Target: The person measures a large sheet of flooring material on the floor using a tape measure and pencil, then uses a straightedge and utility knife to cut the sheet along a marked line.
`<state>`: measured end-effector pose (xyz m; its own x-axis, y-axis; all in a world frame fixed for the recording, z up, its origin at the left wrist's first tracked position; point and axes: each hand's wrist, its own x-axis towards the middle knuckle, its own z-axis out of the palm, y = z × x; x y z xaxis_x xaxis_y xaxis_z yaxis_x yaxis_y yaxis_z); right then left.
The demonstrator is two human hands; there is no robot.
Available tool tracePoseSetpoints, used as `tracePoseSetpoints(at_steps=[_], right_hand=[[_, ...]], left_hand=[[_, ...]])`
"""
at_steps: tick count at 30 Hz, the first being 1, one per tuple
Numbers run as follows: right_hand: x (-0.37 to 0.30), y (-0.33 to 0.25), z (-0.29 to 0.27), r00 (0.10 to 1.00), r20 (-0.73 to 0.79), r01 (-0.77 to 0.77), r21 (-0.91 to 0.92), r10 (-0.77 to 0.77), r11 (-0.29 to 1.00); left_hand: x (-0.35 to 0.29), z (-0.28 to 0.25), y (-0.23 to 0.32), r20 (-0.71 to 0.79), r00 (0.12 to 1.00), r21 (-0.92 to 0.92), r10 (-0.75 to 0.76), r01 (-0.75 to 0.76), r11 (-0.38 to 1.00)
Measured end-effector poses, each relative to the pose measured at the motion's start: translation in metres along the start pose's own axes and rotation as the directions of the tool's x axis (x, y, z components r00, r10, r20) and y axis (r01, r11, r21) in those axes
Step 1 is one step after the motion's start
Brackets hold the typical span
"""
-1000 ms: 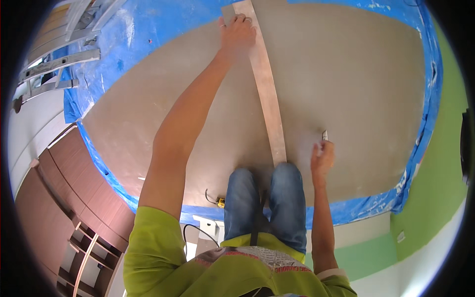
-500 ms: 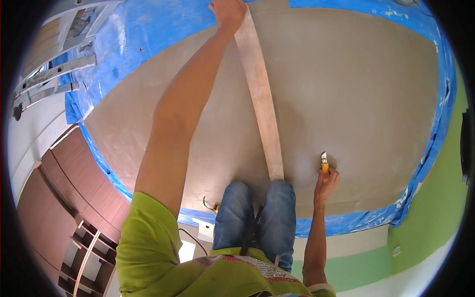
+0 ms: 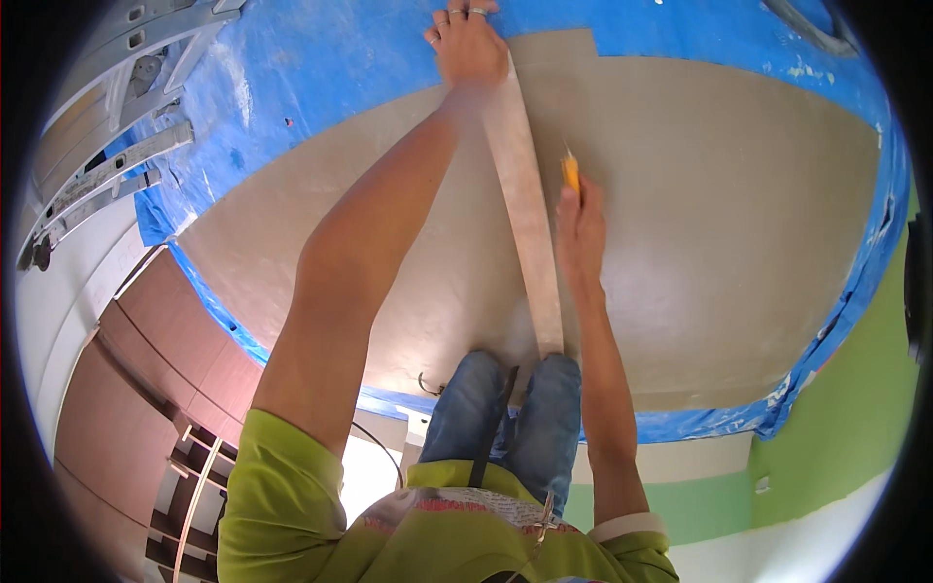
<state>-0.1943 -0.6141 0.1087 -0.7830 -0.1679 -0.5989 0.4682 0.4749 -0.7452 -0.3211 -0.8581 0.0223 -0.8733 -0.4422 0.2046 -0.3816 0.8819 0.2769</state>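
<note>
Two hands of mine reach over a wide brown sheet (image 3: pixel 729 223) that fills the middle of the frame. My left hand (image 3: pixel 471 53), at the top centre, lies over the upper end of a long pale strip (image 3: pixel 528 223), its fingers a little spread, with rings on them; whether they grip the strip or only press it, I cannot tell. The strip slants down from there to my right knee (image 3: pixel 557 389) at the lower centre. Right of the strip, above the middle of the frame, my right hand (image 3: pixel 582 238) has its fingers closed round a yellow cutter (image 3: pixel 571 175), blade pointing up the frame. Blue sheeting (image 3: pixel 321 68) borders the brown sheet, and a metal ladder (image 3: pixel 126 167) shows at the upper left.
</note>
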Motion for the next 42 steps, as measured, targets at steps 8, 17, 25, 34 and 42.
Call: tracePoseSetpoints(at_steps=[8, 17, 25, 34, 42], right_hand=[[0.062, -0.059, 0.034, 0.995, 0.095, -0.016, -0.139, 0.029, 0.990], [0.070, -0.066, 0.040, 0.995, 0.098, 0.023, -0.168, -0.006, 0.986], [0.068, -0.062, 0.046, 0.996, 0.085, 0.015, -0.175, 0.000, 0.984], [0.070, -0.066, 0.046, 0.996, 0.089, 0.041, -0.206, -0.023, 0.978], [0.068, -0.073, 0.046, 0.994, 0.101, -0.019, -0.270, 0.048, 0.963]], left_hand=[[0.001, -0.003, -0.001, -0.013, 0.999, -0.093, -0.045, 0.043, 0.995], [0.003, -0.004, -0.002, 0.001, 0.999, -0.131, -0.053, 0.052, 0.990], [0.003, -0.005, -0.002, 0.000, 0.998, -0.129, -0.059, 0.059, 0.990], [0.001, -0.003, -0.002, -0.036, 0.999, -0.136, -0.032, 0.027, 0.990], [0.000, 0.000, -0.005, -0.011, 0.999, -0.085, -0.030, 0.029, 0.996]])
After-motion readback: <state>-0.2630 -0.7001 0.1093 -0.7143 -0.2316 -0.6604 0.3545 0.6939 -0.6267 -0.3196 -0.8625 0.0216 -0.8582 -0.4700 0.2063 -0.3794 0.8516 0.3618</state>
